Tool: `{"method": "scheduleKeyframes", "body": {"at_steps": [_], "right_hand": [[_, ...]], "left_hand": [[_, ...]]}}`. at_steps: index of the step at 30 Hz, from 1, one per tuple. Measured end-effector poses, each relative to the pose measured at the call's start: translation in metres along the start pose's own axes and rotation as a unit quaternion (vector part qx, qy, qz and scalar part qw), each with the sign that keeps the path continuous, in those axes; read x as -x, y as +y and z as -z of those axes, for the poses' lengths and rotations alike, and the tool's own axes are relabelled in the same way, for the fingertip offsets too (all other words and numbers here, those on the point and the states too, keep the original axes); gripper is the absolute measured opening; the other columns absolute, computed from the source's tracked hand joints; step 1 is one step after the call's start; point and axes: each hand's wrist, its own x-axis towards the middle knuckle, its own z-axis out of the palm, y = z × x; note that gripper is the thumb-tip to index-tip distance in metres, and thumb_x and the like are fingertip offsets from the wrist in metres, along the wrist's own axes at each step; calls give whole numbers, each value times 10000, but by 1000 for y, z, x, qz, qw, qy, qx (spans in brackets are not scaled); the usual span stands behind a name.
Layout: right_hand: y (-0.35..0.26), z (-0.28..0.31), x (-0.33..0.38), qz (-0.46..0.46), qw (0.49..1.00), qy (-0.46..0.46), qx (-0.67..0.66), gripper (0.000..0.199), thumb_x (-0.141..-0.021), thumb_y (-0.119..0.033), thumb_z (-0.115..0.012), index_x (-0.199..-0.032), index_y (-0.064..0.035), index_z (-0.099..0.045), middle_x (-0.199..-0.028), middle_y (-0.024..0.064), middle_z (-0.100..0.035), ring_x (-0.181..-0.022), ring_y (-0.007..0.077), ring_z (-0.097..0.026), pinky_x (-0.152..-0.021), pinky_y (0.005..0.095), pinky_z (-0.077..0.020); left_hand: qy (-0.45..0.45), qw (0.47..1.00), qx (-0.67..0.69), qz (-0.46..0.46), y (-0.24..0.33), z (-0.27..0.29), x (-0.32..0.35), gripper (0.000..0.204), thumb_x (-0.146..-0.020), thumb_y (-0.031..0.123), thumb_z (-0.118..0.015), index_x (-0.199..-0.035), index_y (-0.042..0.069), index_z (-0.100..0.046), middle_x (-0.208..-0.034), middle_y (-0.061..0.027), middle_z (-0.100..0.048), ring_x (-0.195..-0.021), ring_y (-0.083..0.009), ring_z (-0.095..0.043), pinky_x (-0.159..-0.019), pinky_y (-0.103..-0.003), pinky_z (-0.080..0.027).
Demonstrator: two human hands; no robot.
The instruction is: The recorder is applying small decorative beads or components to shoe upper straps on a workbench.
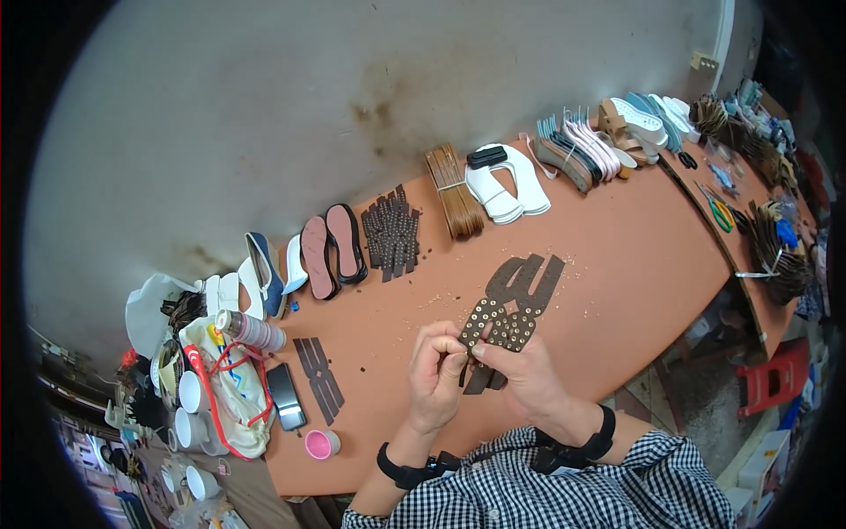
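1. Dark-brown, flat strap piece with gold-coloured studs (500,328): held over orange-brown table (379,450), near front edge.
2. Left hand (436,372): fingers pinching piece's left corner. Right hand (530,381): thumb and fingers gripping lower edge.
3. Step, seemingly: stud work at corner; next calls for steady pinch.

Checked shirt (520,502), black, perhaps rubbery wristbands (406,477)

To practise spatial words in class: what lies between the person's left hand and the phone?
In the head view, a slotted dark brown strap piece lies between the left hand and the phone, closer to the phone.
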Motion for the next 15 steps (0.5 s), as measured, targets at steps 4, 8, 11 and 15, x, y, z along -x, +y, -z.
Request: {"method": "scheduleKeyframes", "body": {"at_steps": [4,8,11,15], "right_hand": [[1,3,0,-8,1000,-12,-24,86,-816,20,-536,-898,-1,-552,-817,6,-558,-706,71,-549,-612,199,-468],[1,2,1,1,1000,-3,-6,71,-813,25,-539,-876,-4,-554,-789,-1,-556,-680,66,-541,-595,191,-455],[1,3,2,20,999,-5,27,61,-814,25,-538,-865,-5,-555,-772,-6,-555,-677,60,-537,-592,188,-447],[2,6,2,36,999,-4,29,51,-818,20,-536,-860,-3,-555,-778,-2,-562,-695,56,-541,-598,185,-446]], "left_hand": [[6,998,60,22,3,-4,-1,127,-891,127,-499,-822,21,-480,-966,-53,-426,-739,-91,-469,-638,-211,-425],[17,998,50,19,3,-7,1,137,-895,133,-492,-816,25,-467,-974,-53,-417,-711,-82,-455,-606,-203,-420],[31,997,49,49,8,-10,2,223,-890,230,-513,-789,41,-451,-967,-43,-410,-808,-100,-413,-724,-221,-375],[26,998,23,51,12,-12,2,210,-894,214,-507,-788,42,-450,-959,-46,-414,-823,-102,-406,-734,-219,-367]]}}
